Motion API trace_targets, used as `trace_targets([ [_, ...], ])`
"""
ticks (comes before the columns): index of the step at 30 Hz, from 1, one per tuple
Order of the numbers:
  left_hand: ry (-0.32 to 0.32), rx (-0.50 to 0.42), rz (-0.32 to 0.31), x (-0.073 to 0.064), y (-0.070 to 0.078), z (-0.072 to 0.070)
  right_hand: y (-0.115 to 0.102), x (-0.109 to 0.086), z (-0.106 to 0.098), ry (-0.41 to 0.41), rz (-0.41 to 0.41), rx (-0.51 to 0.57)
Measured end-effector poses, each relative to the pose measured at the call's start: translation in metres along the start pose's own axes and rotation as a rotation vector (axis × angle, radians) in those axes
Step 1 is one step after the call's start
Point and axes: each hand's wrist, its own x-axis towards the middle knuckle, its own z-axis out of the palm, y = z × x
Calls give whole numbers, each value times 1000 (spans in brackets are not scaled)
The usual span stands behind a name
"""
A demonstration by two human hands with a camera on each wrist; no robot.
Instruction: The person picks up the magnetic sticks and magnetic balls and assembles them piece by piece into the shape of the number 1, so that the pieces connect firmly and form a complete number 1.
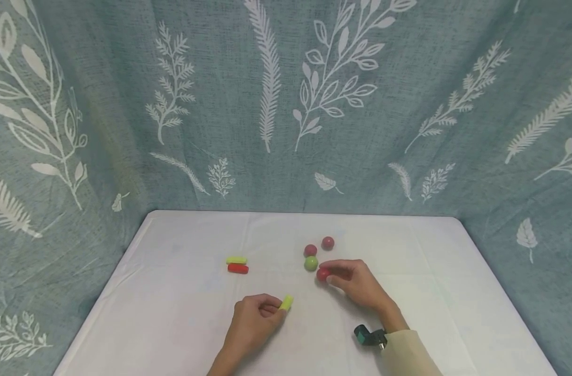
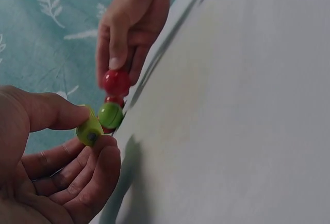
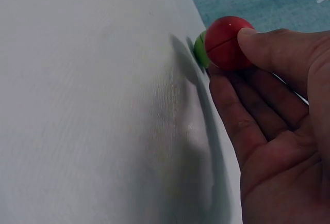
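My left hand point(image 1: 257, 319) pinches a short yellow-green stick point(image 1: 287, 303) between thumb and fingers; in the left wrist view a small dark round spot shows on the end of that stick point(image 2: 89, 129). Between the thumb and fingers of my right hand point(image 1: 358, 284) is a red ball point(image 1: 323, 274), and the right wrist view shows a thin seam around this ball point(image 3: 227, 43). Just beyond it lies a green ball point(image 1: 311, 263), touching or nearly touching another red ball point(image 1: 310, 250). A further red ball point(image 1: 328, 243) lies behind, to the right.
On the left of the white table point(image 1: 182, 313), a second yellow-green stick point(image 1: 236, 260) lies alongside a red stick point(image 1: 238, 268). A dark device point(image 1: 369, 336) is worn at the right wrist. Blue-green cloth point(image 1: 286, 177) with white leaf prints hangs behind and beside the table.
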Motion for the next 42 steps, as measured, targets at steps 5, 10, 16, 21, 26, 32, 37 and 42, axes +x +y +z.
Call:
trace_targets([
  [5, -22, -10, 4, -1, 4, 10, -3, 2, 2, -43, -22, 0],
  [10, -26, -20, 1, -1, 9, 22, -3, 3, 1, -57, -17, 4],
  [16, -32, -68, 16, 4, 13, 40, 0, 2, -2, -61, 13, -17],
  [21, -56, -129, 28, 9, 18, 52, 4, 2, -5, -74, 3, -18],
  [26, -78, -150, 14, 12, 21, 60, 6, 2, -9, -99, 1, -6],
  [32, -51, -155, -9, 16, 22, 66, 6, 4, -12, -138, 3, 36],
  [37, -37, -205, -39, 19, 23, 69, 6, 4, -13, -176, -5, 64],
  [42, -42, -267, -55, 20, 24, 71, 5, 5, -15, -196, 2, 72],
])
